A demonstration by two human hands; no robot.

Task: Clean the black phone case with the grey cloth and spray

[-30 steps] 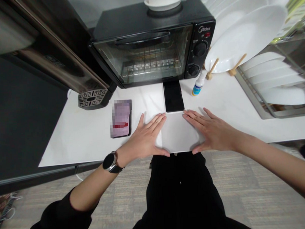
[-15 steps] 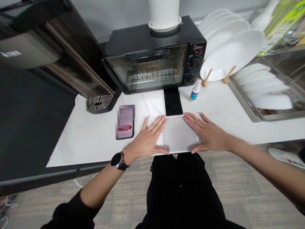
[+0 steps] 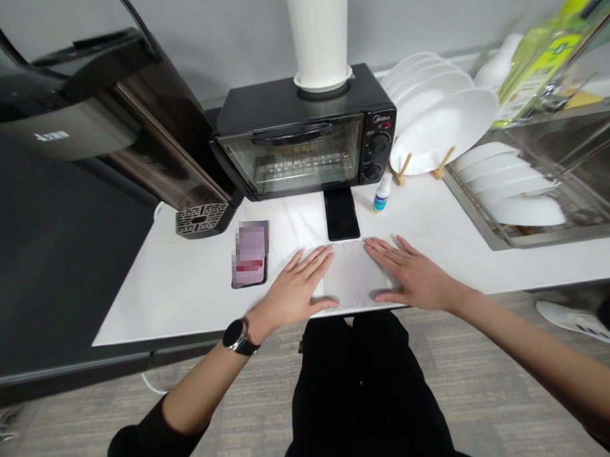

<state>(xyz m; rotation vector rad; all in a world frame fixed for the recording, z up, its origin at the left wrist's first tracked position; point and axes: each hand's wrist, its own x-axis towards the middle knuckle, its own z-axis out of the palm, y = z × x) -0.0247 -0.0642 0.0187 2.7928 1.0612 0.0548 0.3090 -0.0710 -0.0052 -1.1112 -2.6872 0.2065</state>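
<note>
A thin light-grey cloth (image 3: 355,277) lies flat near the front edge of the white counter (image 3: 162,293). My left hand (image 3: 301,285) rests flat on its left side, fingers stretched out and thumb apart. On the right side, my right hand (image 3: 411,275) lies flat in the same way, fingers extended. Just beyond the cloth is a black phone (image 3: 341,214), its dark face up. A small white spray bottle (image 3: 382,194) with a blue label stands to the right of it. Left of my left hand lies another phone (image 3: 250,254), its face pixelated.
A black toaster oven (image 3: 302,148) stands at the back with a white pot (image 3: 321,41) on top. At left is a tall drink machine (image 3: 183,173). White plates (image 3: 446,130) stand in a rack at right, beside a sink (image 3: 485,229) holding bowls. Someone's shoe (image 3: 578,322) shows at right.
The view has shifted, so the counter items sit a little lower in the picture. Both hands stay flat on the cloth, with little visible movement.
</note>
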